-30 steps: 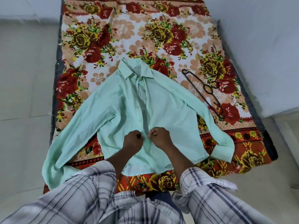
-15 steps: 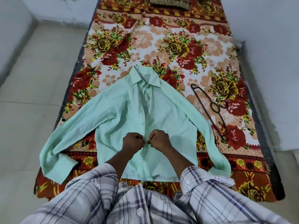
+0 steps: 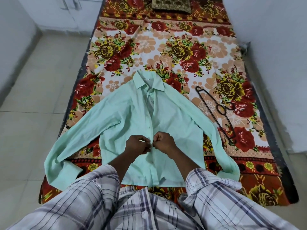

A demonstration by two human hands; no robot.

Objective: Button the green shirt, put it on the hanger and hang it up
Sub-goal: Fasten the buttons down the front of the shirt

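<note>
The pale green shirt lies face up on a floral bedsheet, collar away from me, both sleeves spread outward. My left hand and my right hand meet at the front placket around mid-chest, each pinching an edge of the fabric at a button. The placket above my hands gapes slightly toward the collar; below them it lies closed. A dark hanger rests flat on the sheet to the right of the shirt, touched by neither hand.
The floral bedsheet covers a low mattress on a tiled floor. A brown patterned cushion sits at the far end. A white wall runs along the right side. My checked sleeves fill the bottom.
The view has tilted up and pulled back, showing more of the bed and the cushion. My hands stay together on the placket, shifted slightly higher on the shirt.
</note>
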